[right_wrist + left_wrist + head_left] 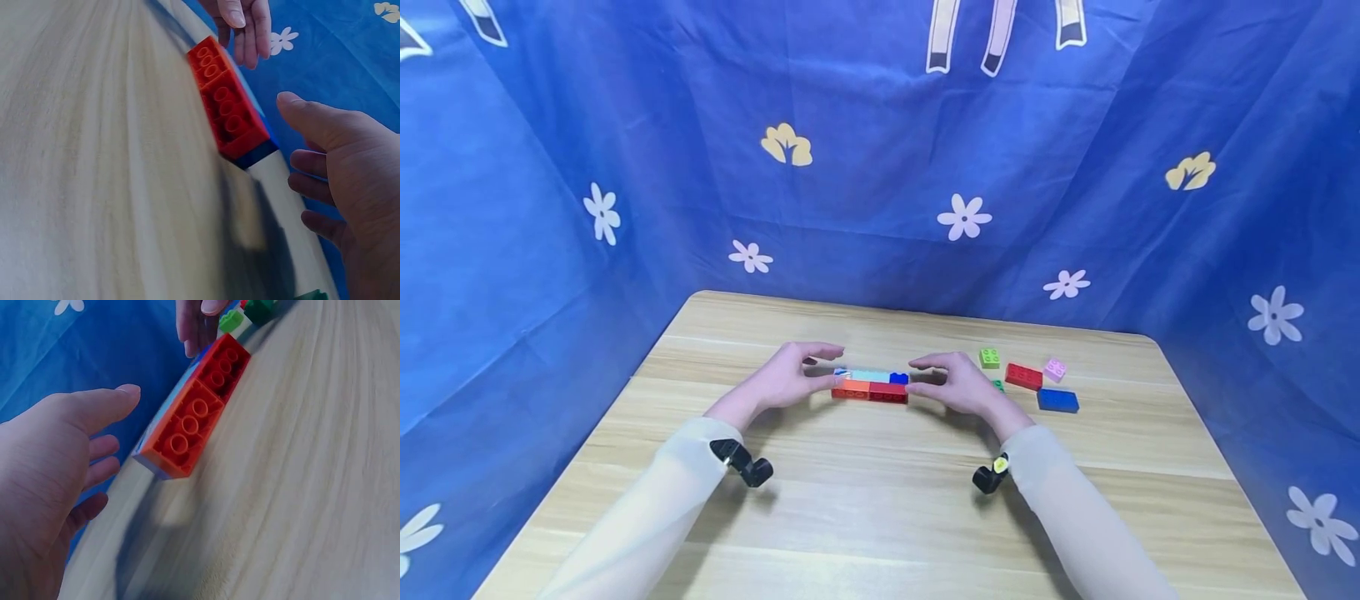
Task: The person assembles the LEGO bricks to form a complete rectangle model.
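A row of joined toy bricks lies on its side on the table, hollow undersides toward the person. An orange brick (187, 425) forms its left half and a red brick (231, 115) its right half. Behind them sit a light blue brick (869, 377) and a blue brick (898, 378). At the left end is my left hand (790, 377), fingers loosely bent and thumb apart from the orange brick in the left wrist view. My right hand (958, 385) hovers by the right end, relaxed, with a gap between its thumb and the bricks.
Right of the right hand lie loose bricks: lime green (989, 358), dark green (998, 386), red (1024, 376), pink (1055, 370) and blue (1057, 401). A blue patterned cloth (865, 225) hangs behind and beside the wooden table (865, 508).
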Demonstrator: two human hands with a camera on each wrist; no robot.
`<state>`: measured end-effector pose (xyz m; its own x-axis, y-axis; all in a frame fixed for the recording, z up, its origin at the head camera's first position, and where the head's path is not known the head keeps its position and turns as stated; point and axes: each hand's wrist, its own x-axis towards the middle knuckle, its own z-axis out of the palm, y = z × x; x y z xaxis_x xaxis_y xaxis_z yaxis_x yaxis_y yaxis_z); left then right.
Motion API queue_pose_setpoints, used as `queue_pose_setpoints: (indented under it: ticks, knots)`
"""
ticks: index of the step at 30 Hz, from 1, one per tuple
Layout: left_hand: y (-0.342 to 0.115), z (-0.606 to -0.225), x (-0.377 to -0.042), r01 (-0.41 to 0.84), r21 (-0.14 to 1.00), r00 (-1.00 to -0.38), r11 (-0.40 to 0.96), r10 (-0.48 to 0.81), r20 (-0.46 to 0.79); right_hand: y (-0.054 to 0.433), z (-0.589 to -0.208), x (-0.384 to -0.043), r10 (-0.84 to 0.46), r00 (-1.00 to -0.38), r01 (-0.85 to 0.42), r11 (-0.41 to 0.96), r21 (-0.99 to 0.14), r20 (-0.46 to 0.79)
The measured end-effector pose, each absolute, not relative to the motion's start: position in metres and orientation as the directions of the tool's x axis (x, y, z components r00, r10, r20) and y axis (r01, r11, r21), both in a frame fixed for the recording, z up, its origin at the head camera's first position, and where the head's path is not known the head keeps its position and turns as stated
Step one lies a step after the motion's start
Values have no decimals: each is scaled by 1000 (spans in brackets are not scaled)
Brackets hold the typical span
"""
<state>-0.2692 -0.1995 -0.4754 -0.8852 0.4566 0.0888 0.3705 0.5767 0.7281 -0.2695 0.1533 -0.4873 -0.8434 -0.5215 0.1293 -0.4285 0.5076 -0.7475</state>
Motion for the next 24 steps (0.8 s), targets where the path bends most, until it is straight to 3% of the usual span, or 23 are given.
queue_pose_setpoints:
  ticks: [24]
  knots:
    - [-159,-446,-265,513,712,-822,480,514,245,220,-452,-255,-413,-879,-445,533,-719,239]
